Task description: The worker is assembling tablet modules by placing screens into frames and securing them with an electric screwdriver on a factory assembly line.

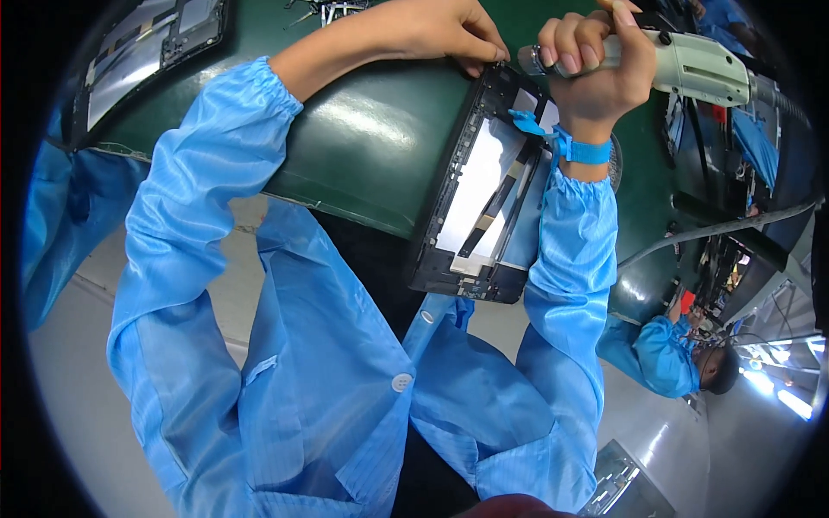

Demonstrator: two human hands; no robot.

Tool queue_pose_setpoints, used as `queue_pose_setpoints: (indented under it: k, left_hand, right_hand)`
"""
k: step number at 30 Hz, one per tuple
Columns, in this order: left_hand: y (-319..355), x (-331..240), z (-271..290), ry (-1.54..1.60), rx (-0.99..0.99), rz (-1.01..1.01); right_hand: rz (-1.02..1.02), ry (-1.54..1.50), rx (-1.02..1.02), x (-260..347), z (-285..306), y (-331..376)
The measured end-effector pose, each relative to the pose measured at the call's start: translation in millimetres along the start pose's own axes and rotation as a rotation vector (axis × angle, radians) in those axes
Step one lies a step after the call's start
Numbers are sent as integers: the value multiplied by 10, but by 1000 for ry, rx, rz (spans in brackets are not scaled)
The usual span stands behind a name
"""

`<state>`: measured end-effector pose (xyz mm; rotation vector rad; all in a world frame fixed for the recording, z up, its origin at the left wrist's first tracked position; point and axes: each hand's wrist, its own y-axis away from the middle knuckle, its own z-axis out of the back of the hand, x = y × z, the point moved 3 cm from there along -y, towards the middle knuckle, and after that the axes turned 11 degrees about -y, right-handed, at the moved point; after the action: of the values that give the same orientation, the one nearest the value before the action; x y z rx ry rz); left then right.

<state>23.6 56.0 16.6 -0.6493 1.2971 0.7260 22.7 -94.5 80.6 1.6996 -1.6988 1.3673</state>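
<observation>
A black tablet housing [449, 194] with a silver inner plate and dark ribbon cables lies tilted at the near edge of the green table, partly overhanging it. My left hand [445, 34] is closed in a pinch at its far corner; whatever is between the fingertips is too small to make out. In my right hand [600, 73] is a pale green electric screwdriver [701, 71], gripped around its front, its clear nose close to that same corner and to my left fingertips. A blue wrist strap [587, 151] circles my right wrist and hangs over the housing.
Another open tablet housing [142, 56] sits at the far left of the green table [354, 129]. Small metal parts [332, 10] lie at the back. A grey cable [725, 229] crosses on the right, where a person in blue [665, 354] sits near cluttered equipment.
</observation>
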Motion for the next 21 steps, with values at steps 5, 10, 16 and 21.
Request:
queue_pose_setpoints:
  k: [5, 10, 16, 21]
  left_hand:
    - [-31, 16, -8, -4, 26, 16]
    - [-15, 8, -6, -44, 42, 42]
    - [-2, -6, -2, -73, 42, 44]
    - [12, 8, -12, -63, 47, 41]
  right_hand:
    - [-157, -988, 6, -145, -16, 14]
    - [-175, -1013, -66, -140, -33, 37]
    - [-196, -1039, -127, -145, -39, 67]
    - [-229, -1029, -172, -154, -57, 96]
